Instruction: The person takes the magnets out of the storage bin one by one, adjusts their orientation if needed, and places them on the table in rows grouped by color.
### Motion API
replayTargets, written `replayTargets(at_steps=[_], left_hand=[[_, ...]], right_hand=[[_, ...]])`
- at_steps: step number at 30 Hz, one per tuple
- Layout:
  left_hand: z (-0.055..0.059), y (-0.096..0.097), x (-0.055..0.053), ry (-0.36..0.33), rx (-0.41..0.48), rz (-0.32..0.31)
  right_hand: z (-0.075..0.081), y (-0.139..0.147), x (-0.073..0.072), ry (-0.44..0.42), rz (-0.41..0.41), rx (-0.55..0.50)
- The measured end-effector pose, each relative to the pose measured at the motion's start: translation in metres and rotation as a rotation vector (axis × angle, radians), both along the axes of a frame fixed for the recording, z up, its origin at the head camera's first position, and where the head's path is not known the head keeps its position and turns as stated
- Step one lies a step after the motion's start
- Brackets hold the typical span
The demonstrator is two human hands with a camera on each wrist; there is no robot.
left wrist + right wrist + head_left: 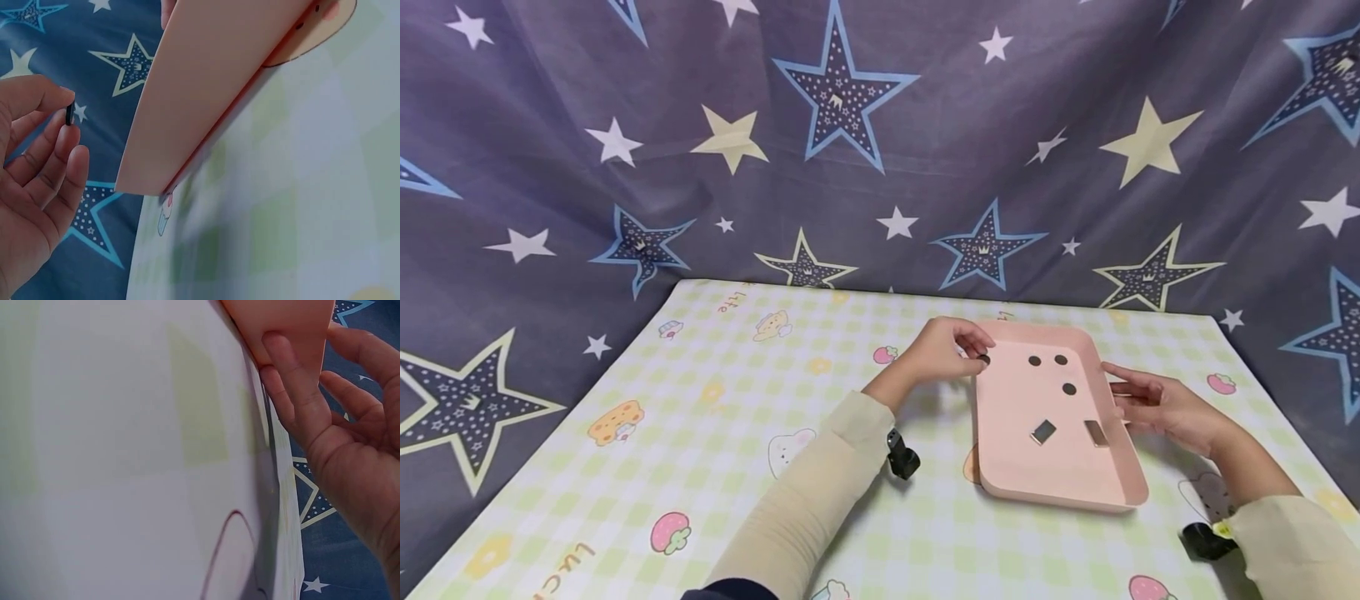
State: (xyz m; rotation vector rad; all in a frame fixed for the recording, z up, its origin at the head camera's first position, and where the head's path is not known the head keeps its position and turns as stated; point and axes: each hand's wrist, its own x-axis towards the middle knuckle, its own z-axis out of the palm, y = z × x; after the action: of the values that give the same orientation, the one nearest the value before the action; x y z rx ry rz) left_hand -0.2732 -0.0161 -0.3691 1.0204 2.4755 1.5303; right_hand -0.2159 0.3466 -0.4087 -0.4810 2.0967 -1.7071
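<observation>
A small flat black disc [69, 114] is pinched between the thumb and fingertips of my left hand [946, 348], held at the upper left edge of a pink tray [1037, 475]. In the left wrist view the disc stands on edge, apart from the tray's outer wall. My right hand [1165, 407] is at the tray's right side, its mostly straight fingers [301, 403] touching the outer wall. Inside the tray lie three black discs, one disc [1069, 389] lower than the others, and two rectangular shiny pieces, a left piece [1042, 431] and a right piece [1096, 433].
The tray rests on a table with a green-and-white checked cloth [700, 475] printed with cartoon figures. A dark curtain [910, 108] with stars hangs behind the table. Black devices, such as the left device [902, 458], sit at both wrists.
</observation>
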Motion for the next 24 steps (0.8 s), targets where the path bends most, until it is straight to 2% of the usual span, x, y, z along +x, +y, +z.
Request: replayTargets(at_steps=[10,15,24], left_hand=[[-0.001,-0.015,-0.002,0.026,-0.025,0.022],[-0.005,-0.02,-0.004,0.015,-0.034,0.026],[-0.015,-0.031,-0.009,-0.024,-0.071,0.076]], right_hand=[[-0.001,0.001,0.0,0.007,0.005,-0.003],[-0.002,0.002,0.001,0.018,0.014,-0.007],[-0.001,0.001,0.001,0.01,0.008,-0.001]])
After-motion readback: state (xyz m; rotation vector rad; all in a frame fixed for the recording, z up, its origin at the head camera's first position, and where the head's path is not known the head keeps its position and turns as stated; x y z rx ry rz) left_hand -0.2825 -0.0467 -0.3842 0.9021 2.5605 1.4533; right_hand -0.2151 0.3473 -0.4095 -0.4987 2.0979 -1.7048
